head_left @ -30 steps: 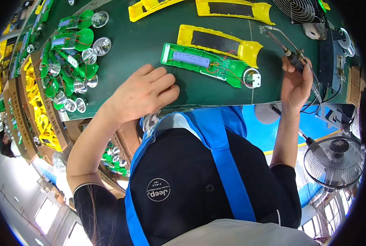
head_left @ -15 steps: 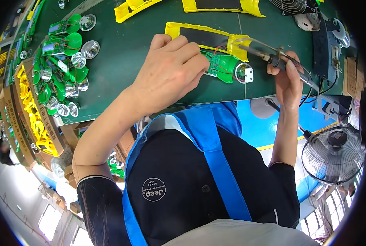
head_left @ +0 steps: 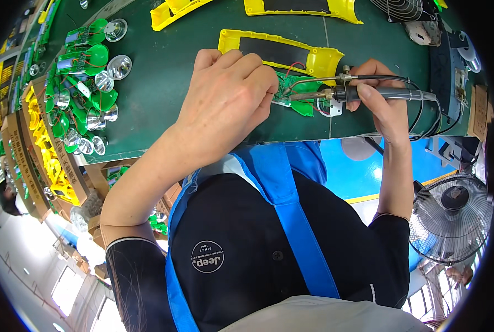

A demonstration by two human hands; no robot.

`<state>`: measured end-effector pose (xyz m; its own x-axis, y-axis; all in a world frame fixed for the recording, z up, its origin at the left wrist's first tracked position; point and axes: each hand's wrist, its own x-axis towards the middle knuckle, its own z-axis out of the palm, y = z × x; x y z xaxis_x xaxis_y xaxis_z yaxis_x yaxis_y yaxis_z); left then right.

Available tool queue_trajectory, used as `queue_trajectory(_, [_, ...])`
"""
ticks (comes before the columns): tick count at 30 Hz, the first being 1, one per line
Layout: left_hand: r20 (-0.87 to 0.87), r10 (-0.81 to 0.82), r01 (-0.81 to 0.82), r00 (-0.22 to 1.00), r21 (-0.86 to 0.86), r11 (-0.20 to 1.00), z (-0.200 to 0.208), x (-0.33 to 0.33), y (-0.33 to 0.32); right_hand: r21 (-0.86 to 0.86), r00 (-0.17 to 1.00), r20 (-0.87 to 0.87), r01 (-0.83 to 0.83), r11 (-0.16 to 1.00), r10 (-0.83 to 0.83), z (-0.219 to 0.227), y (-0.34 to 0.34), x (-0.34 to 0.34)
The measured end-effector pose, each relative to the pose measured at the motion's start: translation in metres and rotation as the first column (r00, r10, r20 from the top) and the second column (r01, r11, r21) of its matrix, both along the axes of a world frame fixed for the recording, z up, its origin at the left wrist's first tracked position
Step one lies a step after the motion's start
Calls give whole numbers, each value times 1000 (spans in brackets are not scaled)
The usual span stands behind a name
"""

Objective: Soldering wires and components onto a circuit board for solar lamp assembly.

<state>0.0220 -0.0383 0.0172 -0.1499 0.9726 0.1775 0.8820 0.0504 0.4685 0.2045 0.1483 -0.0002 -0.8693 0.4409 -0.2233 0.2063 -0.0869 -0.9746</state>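
My left hand (head_left: 225, 99) is closed at the left end of a green circuit board (head_left: 283, 86), its fingertips partly hidden. A green holder (head_left: 304, 107) and a white plug-like piece (head_left: 335, 109) lie at the board's right, linked by red wires. My right hand (head_left: 382, 108) grips a soldering iron (head_left: 377, 93) with a thin metal feed tube (head_left: 313, 81) clamped along it. The iron points left, its tip over the board; whether it touches, I cannot tell. Just behind the board lies a yellow casing half (head_left: 325, 60) with a black inner panel.
More yellow casings (head_left: 344, 10) lie at the back. Several green boards with silver reflectors (head_left: 118, 67) are heaped at left, beside a carton of yellow parts (head_left: 50, 166). A small metal fan (head_left: 405, 8) and dark device (head_left: 449, 72) stand right; cables (head_left: 438, 119) trail from the iron.
My right hand has swung the soldering iron down and leftward, so its tip now lies over the board. My left hand has shifted slightly left and stays closed at the board.
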Motion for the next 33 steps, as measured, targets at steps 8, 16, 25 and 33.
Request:
queue_trajectory(8, [-34,11,-11,999,8,1000,-4,2,-3,20,1000,-6,9,1000,-9,-2,-4,4])
queue_trajectory(16, [-59,17,-16,998,16,1000,-3,4,-4,31,982,-160,103,994,-97,-10,0,20])
queue_trajectory(25, [-25,-28,30,999,77,997,7,0,0,-11,922,-309,242,970,-233,-15,-1,21])
queue_trajectory(33, [-239,-116,88,964,-123,989,-3,-46,45,504,831,-539,448,739,-136,-9,3,-35])
